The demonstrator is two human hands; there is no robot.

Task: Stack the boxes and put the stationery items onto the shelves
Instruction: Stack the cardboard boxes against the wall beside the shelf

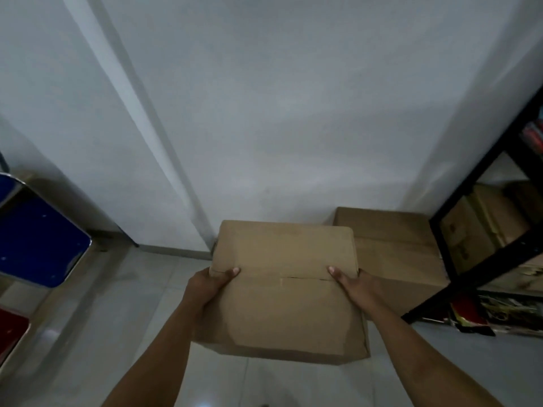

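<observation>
A closed brown cardboard box (282, 292) is held up in front of me above the tiled floor. My left hand (210, 284) grips its left side, thumb lying on the top flap. My right hand (351, 282) grips its right side, thumb on the top too; the other fingers of both hands are hidden behind the box. A second, larger cardboard box (393, 245) stands on the floor against the white wall, just behind and to the right of the held one. A black metal shelf (470, 248) rises at the right edge.
More cardboard boxes (482, 227) sit inside the black shelf, and colourful stationery packs (487, 314) lie on its lowest level. A blue chair seat (38, 242) and a red one (11, 327) stand at the left. A white wall closes the space ahead.
</observation>
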